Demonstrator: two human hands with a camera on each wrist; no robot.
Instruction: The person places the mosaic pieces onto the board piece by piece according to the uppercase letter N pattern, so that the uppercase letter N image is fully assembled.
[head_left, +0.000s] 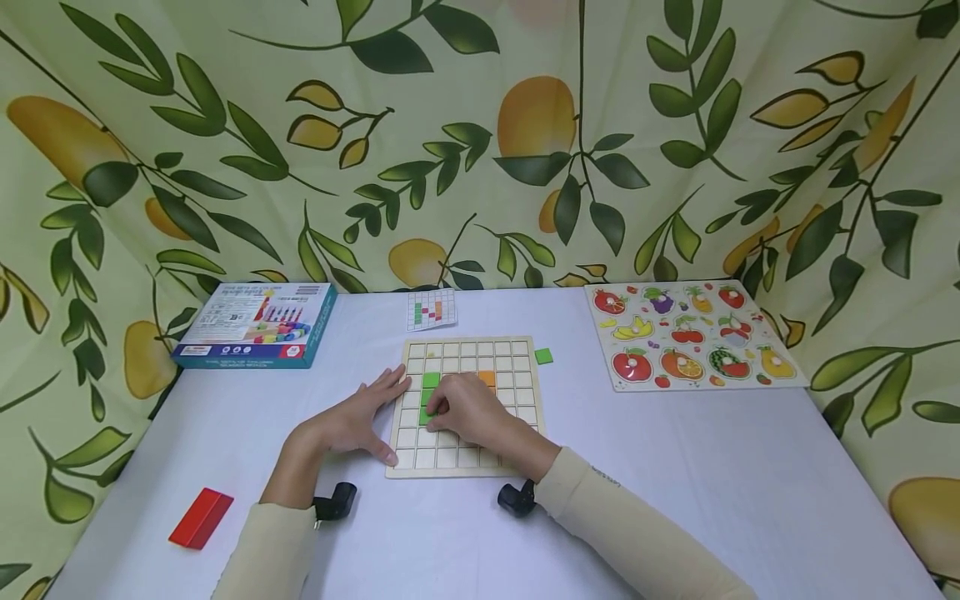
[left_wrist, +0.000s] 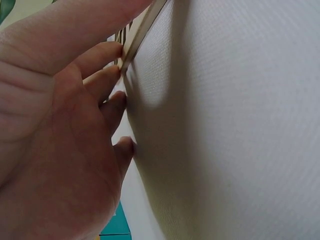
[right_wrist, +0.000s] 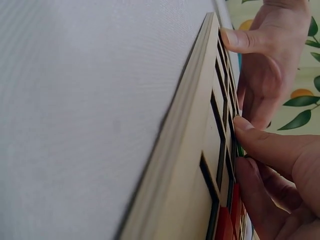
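A wooden grid board [head_left: 465,472] lies flat on the table. Spread along its left edge is my left hand [head_left: 348,421], with the fingertips and thumb touching the frame. My right hand [head_left: 472,408] reaches over the board and pinches a green square tile [head_left: 426,417] at a cell in the left part. Above it in the same column is another green tile [head_left: 431,380]. An orange tile [head_left: 487,379] sits right of my right hand. Red tiles [right_wrist: 235,210] show in the board in the right wrist view; the head view hides them behind my right hand.
A loose green tile [head_left: 543,357] lies beside the board's right edge. Behind the board is a pattern card [head_left: 431,311]. A teal game box [head_left: 255,325] stands back left, a fruit puzzle [head_left: 693,337] back right, and a red block [head_left: 201,518] front left.
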